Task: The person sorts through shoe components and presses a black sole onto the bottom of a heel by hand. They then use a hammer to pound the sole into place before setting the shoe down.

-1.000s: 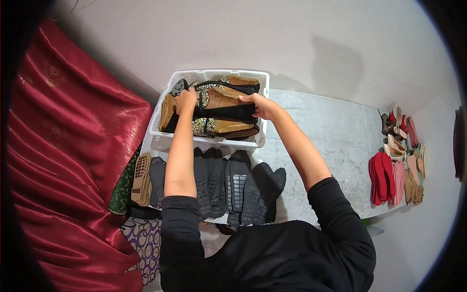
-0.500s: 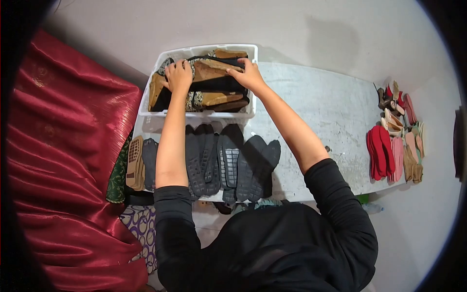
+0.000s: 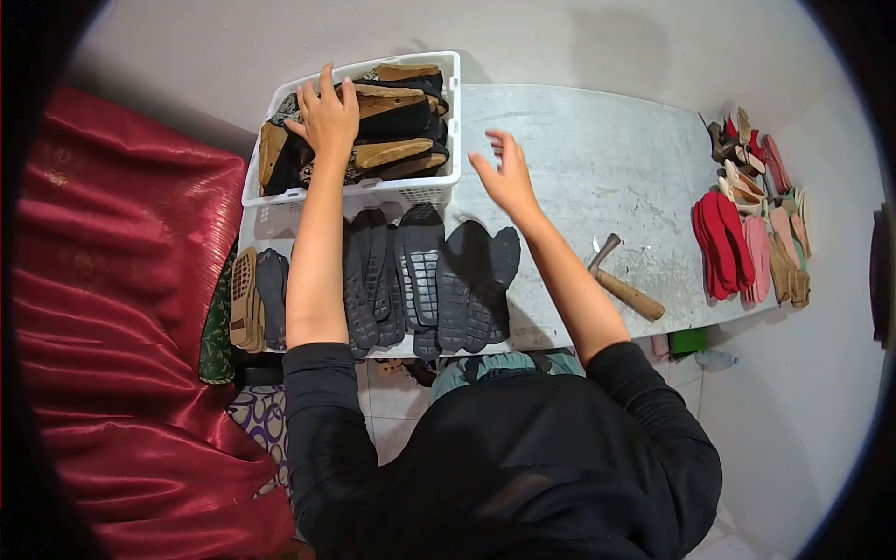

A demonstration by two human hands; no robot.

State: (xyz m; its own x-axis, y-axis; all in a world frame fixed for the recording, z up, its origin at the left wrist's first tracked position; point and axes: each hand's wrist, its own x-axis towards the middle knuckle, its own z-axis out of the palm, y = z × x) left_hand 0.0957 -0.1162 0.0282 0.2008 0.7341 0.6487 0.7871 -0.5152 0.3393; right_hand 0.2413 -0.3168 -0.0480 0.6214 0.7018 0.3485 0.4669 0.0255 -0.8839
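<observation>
Over the white plastic basket (image 3: pixel 455 121), my left hand (image 3: pixel 329 117) is spread open, its fingers above the shoes inside. Black shoe uppers on brown, wood-like lasts (image 3: pixel 397 152) fill the basket, some with a patterned trim. My right hand (image 3: pixel 506 177) is off to the basket's right, fingers apart and nothing in it, above the grey tabletop (image 3: pixel 579 149). In front of the basket, a row of dark rubber soles (image 3: pixel 462 289) lies along the near edge, with tan soles (image 3: pixel 247 299) at its left end.
A hammer (image 3: pixel 627 291) with a wooden handle lies right of my right forearm. Red soles (image 3: pixel 721 247), pink soles (image 3: pixel 756 259) and several shoes (image 3: pixel 742 187) are grouped at the table's right end. Shiny red cloth (image 3: pixel 131 280) hangs on the left; a wall runs behind.
My right hand has left the shoes in the basket and moved right, over the table. My left hand has lifted and spread its fingers. The hammer has come into full view.
</observation>
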